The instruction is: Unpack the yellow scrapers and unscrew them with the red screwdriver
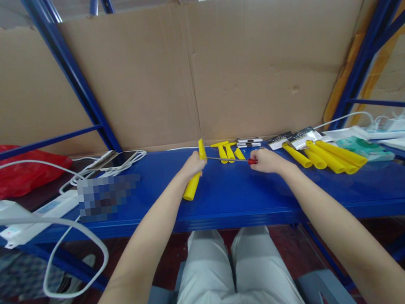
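Observation:
My left hand (195, 165) is closed around a yellow plastic tool with a tube-like handle (192, 188), its narrow head sticking up above my fingers. My right hand (265, 160) grips a screwdriver by its red handle (252, 161). The thin metal shaft points left, and its tip meets the yellow tool near my left fingers; whether it sits in a screw is too small to tell. Behind the shaft lie several small yellow T-shaped pieces (221, 152). Beside them is a small stack of black-and-white packets (248, 142).
Several yellow tubes (331, 157) and black-and-white packaged cards (301, 138) lie right on the blue table (230, 202). A green plastic bag (365, 149) is beyond them. At left are a white power strip (41, 216), looping cables and a red bag (14, 168). Cardboard (251, 68) walls the back.

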Demonstrator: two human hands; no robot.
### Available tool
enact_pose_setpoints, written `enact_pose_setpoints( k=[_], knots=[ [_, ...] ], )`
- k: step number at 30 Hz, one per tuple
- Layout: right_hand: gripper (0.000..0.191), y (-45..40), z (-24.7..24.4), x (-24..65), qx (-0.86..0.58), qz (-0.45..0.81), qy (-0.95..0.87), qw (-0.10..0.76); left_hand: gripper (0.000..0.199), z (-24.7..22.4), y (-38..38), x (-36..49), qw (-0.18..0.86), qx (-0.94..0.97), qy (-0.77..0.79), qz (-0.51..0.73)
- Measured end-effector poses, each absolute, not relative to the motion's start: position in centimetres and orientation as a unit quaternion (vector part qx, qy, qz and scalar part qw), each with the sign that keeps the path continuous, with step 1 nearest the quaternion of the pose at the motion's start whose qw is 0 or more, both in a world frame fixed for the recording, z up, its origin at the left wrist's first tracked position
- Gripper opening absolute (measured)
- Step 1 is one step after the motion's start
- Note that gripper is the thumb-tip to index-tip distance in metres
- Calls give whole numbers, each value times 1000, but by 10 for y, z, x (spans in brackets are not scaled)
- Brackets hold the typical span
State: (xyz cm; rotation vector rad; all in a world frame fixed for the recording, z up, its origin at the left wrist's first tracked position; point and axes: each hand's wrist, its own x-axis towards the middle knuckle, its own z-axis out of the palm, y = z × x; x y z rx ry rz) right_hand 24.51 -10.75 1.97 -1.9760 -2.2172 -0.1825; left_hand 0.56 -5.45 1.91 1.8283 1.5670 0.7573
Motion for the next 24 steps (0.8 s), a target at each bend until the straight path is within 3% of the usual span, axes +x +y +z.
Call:
enact_pose_setpoints(
  k=[9,14,24],
  knots=[
    [14,-108,20,245,-658,-70,-746,72,33,17,-52,6,288,694,592,290],
    [11,-108,21,244,-661,-72,-744,72,22,18,-52,5,292,709,579,277],
    [13,-106,19,245,-666,-54,-738,95,23,17,-52,5,298,706,577,282]
  ],
)
